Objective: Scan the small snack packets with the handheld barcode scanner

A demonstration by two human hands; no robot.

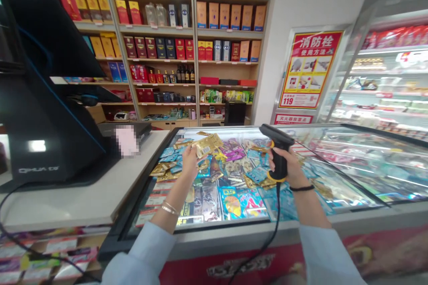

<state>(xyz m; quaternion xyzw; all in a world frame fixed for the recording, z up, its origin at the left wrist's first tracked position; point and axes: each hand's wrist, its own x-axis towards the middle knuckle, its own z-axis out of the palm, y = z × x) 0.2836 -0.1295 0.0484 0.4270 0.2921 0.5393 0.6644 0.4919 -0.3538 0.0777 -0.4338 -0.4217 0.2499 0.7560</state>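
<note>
The back wall is largely covered by tall pale-wood shelving, its boards lined with red, gold, blue and orange boxes and dark bottles. In front of it, a long chest cabinet with a glass top and a pale front edge is seen, flanked at the left by a smooth white counter. On that counter a large black sales terminal is stood. Across the glass top a loose spread of small blue, gold and purple foil packets is strewn. On the white wall a red-and-yellow printed poster is mounted. A black barcode scanner with yellow trim is gripped upright by its handle in the right hand, its black cable hung below. By the left hand a flat, shiny gold foil packet is pinched at its near edge and held above the spread. A silver bangle is worn on the left wrist, a thin black band on the right.
</note>
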